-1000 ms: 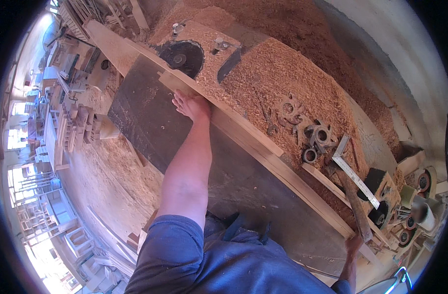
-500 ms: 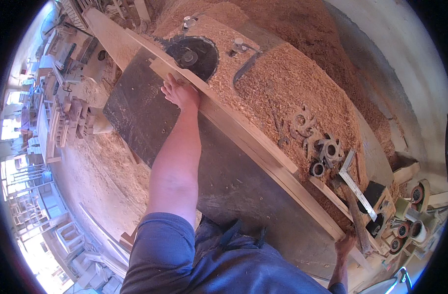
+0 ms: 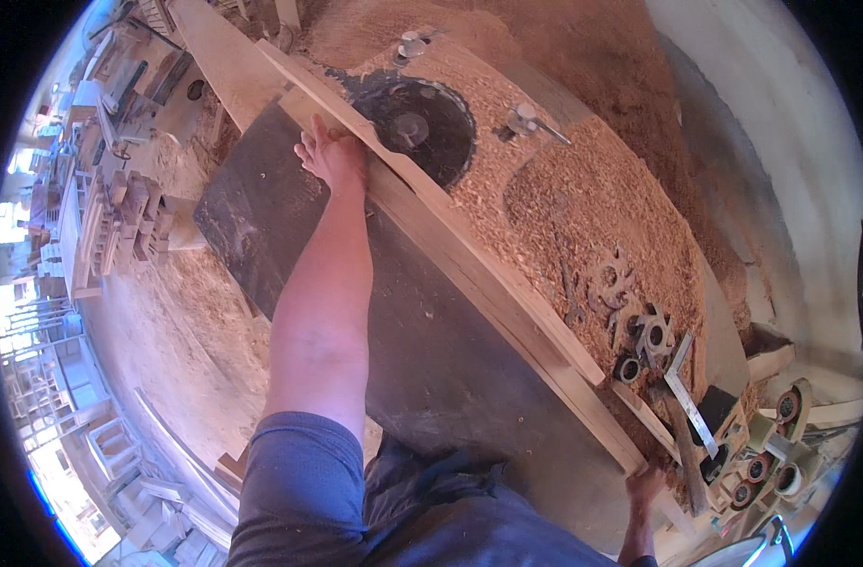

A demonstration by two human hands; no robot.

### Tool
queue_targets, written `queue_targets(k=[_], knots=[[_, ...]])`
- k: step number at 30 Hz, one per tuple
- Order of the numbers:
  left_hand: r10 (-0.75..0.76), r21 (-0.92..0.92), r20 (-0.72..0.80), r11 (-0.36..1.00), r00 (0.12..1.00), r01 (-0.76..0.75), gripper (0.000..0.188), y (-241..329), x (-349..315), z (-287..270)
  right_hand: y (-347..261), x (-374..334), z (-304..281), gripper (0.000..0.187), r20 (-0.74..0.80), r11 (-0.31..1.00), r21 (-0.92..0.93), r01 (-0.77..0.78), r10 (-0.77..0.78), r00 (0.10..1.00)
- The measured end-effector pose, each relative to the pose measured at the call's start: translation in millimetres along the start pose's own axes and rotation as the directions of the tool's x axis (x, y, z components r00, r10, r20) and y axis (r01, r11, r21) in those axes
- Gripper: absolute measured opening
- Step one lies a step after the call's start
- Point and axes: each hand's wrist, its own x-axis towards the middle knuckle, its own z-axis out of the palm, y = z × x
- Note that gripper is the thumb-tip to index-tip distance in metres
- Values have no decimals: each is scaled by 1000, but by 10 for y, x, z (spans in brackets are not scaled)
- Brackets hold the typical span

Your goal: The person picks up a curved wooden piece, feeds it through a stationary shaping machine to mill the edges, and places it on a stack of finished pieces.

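Observation:
A long, pale wooden board (image 3: 597, 423) lies on a dark metal machine table (image 3: 441, 350), along a wooden fence (image 3: 530, 300). My left hand (image 3: 335, 163) presses on the far part of the board, fingers spread, beside a round dark plate with a spindle (image 3: 410, 129) across the fence. At the board's near end, low on the right, my right hand (image 3: 646, 483) is closed around the end; some of its fingers are hidden.
Wood shavings cover the surface beyond the fence. Cutter heads (image 3: 654, 333), a metal square (image 3: 688, 401) and a clamp with a lever (image 3: 526, 118) lie there. Belt rollers (image 3: 760, 466) stand at the right. Wood blocks (image 3: 134, 213) are stacked on the left, above a dusty floor.
Both hands and the board have slid along the fence toward the far left, past the round plate. The whole view has also shifted a little.

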Motion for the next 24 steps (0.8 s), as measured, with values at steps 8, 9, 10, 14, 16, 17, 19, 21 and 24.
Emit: queue_targets(k=[8,9,10,14,16,17,19,21,24], knots=[[-2,20,-43,1000,999,3,62,-127,542,75,-366,120,-46,32,89,991,88,-97,89,992],[0,17,-43,1000,999,1,61,-129,590,73,-462,152,-87,31,77,991,74,-112,106,991],[15,20,-49,1000,999,-14,60,-156,644,84,-498,219,-84,30,110,991,88,-103,93,990],[-74,87,6,994,997,73,60,36,502,-22,-574,197,-268,31,213,993,69,-97,80,974],[-145,173,32,975,989,137,62,165,416,-154,-587,166,-345,35,241,994,69,-83,64,968],[-108,245,27,965,994,99,62,127,409,-198,-617,116,-387,37,269,994,85,-74,49,962],[-35,383,24,923,999,23,63,66,392,-306,-678,6,-469,40,324,991,118,-58,17,946],[-44,348,41,937,998,27,65,74,362,-440,-759,-172,-495,44,387,985,165,-58,-10,922],[-71,356,65,933,995,43,68,34,289,-682,-738,-653,-275,56,369,986,161,-31,-31,929]])
